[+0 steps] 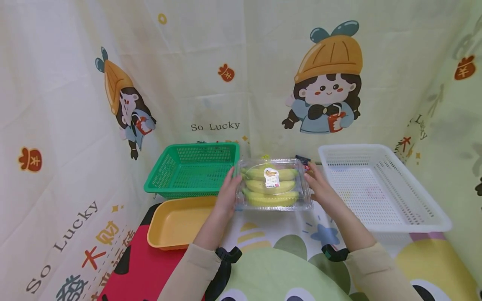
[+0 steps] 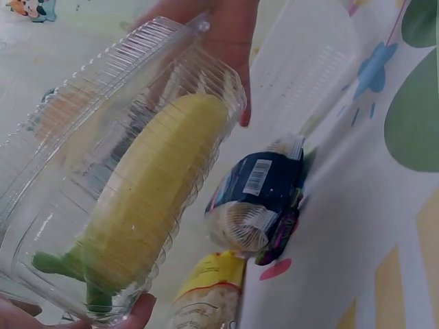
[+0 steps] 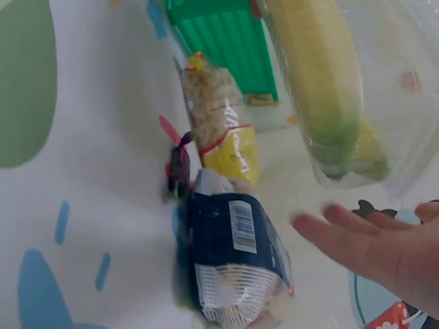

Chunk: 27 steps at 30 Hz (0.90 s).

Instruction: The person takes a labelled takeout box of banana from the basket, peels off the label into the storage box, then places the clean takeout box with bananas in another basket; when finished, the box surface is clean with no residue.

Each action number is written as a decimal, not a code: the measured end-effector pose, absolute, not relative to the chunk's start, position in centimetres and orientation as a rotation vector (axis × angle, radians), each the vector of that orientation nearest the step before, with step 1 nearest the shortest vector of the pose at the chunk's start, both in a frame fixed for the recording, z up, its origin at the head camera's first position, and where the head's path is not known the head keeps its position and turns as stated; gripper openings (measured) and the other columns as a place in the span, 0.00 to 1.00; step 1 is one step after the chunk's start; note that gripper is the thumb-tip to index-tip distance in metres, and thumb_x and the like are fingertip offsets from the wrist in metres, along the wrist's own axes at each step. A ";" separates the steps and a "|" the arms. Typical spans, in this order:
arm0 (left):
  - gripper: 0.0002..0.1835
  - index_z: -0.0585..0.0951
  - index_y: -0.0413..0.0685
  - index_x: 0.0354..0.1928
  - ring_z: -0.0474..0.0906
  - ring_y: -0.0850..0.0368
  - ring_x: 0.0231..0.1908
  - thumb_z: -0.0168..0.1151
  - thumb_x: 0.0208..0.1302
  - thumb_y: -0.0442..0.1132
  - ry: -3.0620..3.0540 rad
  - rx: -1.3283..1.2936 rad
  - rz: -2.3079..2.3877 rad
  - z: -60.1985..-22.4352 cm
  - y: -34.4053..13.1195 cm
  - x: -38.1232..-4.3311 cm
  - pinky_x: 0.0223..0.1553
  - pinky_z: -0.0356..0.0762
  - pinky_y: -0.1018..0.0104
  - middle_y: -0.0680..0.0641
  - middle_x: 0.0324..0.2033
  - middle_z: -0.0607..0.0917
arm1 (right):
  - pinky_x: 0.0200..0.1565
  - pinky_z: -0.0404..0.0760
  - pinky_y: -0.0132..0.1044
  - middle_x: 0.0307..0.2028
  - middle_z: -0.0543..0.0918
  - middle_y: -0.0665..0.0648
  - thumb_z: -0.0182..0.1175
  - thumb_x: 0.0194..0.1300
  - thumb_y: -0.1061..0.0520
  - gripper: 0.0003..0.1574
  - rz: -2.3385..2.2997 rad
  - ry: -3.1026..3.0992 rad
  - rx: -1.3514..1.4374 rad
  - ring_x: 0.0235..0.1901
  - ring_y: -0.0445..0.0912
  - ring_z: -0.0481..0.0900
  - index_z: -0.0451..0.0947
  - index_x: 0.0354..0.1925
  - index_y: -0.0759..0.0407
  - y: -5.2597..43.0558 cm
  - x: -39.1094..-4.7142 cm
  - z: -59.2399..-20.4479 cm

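A clear plastic clamshell box (image 1: 275,184) of bananas (image 1: 269,199) is held up over the table, its white label facing me. My left hand (image 1: 226,198) grips its left end, the thumb showing low in the left wrist view. Beside the right end is my right hand (image 1: 324,192); in the right wrist view its fingers (image 3: 343,240) are stretched out, with a gap between them and the box. Behind the box, largely hidden in the head view, lie a navy-labelled bag (image 3: 236,240), a yellow-and-clear bag (image 3: 223,123) of pale pieces and a small purple wrapped item (image 3: 180,168).
At the back left stands a green basket (image 1: 192,194), with an orange-yellow tray (image 1: 180,221) in front of it. A white perforated basket (image 1: 425,228) stands on the right. Printed cloth hangs behind and at both sides; the table cover (image 1: 278,267) is patterned.
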<state>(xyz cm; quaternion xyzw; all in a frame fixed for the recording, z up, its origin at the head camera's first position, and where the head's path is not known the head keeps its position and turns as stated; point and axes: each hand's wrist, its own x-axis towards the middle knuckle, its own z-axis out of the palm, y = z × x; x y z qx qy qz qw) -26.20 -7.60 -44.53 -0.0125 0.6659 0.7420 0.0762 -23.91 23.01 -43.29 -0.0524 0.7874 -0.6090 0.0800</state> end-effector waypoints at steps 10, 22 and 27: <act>0.38 0.49 0.80 0.76 0.58 0.40 0.72 0.53 0.70 0.59 1.948 -0.002 2.199 -44.9 -7.3 -25.7 0.61 0.71 0.39 0.51 0.78 0.53 | 0.70 0.35 0.73 0.79 0.33 0.46 0.42 0.75 0.34 0.40 -1.902 2.386 -0.107 0.78 0.56 0.28 0.36 0.77 0.25 21.6 -23.8 -44.1; 0.41 0.35 0.52 0.79 0.42 0.34 0.76 0.44 0.74 0.46 1.988 0.118 2.088 -47.1 -6.8 -26.0 0.73 0.47 0.35 0.36 0.78 0.42 | 0.73 0.49 0.64 0.79 0.45 0.56 0.45 0.77 0.46 0.38 -2.064 2.361 -0.148 0.73 0.62 0.52 0.47 0.79 0.47 21.4 -23.7 -47.2; 0.39 0.42 0.63 0.79 0.36 0.42 0.78 0.48 0.73 0.53 2.091 0.079 2.044 -48.5 -6.9 -24.4 0.74 0.34 0.34 0.48 0.79 0.43 | 0.72 0.46 0.68 0.79 0.46 0.56 0.45 0.77 0.46 0.36 -2.033 2.411 -0.115 0.76 0.62 0.47 0.50 0.78 0.47 21.6 -23.7 -48.0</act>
